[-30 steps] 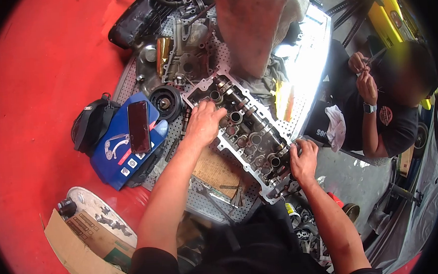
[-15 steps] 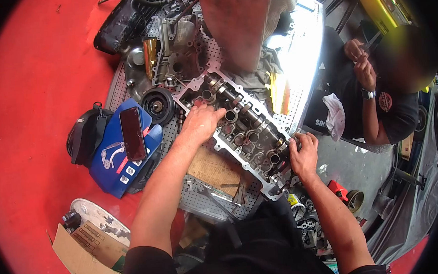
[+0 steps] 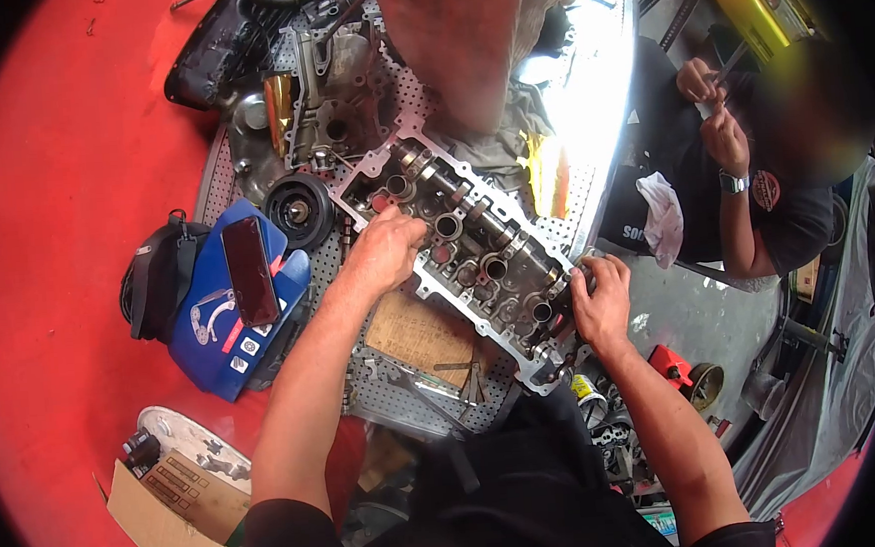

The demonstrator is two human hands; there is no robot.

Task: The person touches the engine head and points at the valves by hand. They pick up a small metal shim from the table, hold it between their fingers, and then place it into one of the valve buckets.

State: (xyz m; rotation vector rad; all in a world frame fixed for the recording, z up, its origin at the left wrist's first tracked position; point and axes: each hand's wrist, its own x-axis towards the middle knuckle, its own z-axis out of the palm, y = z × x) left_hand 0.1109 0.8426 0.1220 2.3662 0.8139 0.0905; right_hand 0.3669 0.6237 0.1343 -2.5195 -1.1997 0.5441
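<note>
A metal engine cylinder head (image 3: 496,335) lies slantwise on the perforated bench, a camshaft (image 3: 473,206) running along its far side. Several round bores line the near side. My left hand (image 3: 388,251) reaches over the near edge, its bent fingers down among the bores at the left end. Whatever those fingertips pinch or press is hidden. At the right end, my right hand (image 3: 602,298) wraps its fingers round the edge of the head.
A black pulley (image 3: 299,212), phone (image 3: 250,270) and blue gasket package (image 3: 206,333) sit left. Below the head lies a cardboard piece (image 3: 417,340). Engine covers (image 3: 331,89) and a draped cloth (image 3: 459,47) stand beyond. Another person's hands (image 3: 713,106) work at the right.
The view has shifted slightly, moving the scene a little left. My left thumb has drawn in from its spread position, and the hand sits nearer the left end bores. My right hand keeps its hold.
</note>
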